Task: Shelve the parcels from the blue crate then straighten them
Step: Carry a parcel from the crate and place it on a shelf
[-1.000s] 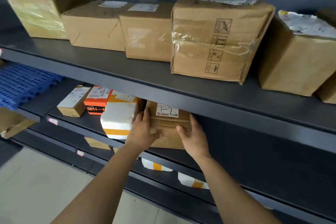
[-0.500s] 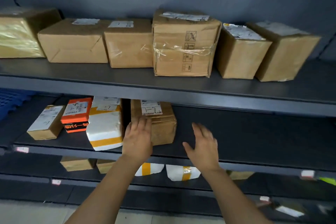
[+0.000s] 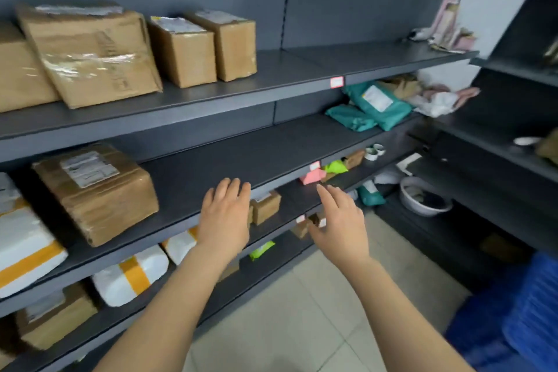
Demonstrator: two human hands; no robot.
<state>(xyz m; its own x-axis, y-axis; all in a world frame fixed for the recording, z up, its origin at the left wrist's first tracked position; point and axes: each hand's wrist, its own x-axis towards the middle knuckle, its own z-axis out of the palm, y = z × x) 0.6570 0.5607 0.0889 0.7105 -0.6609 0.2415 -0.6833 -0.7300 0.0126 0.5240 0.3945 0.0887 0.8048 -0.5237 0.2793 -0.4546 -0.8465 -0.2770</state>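
Head view: dark grey shelving, softened by motion blur.
Left hand (image 3: 225,214): empty, fingers straight and together, over the front edge of the middle shelf (image 3: 241,157); it may be touching the edge, but the blur hides that.
Right hand (image 3: 339,222): empty, fingers loosely spread, in the air just beside the other hand.
Brown parcel (image 3: 96,190): on the middle shelf, label up, left of both hands and apart from them.
White parcel (image 3: 24,244): orange-taped, just left of the brown one.
Blue crate (image 3: 525,311): lower right, near the floor.
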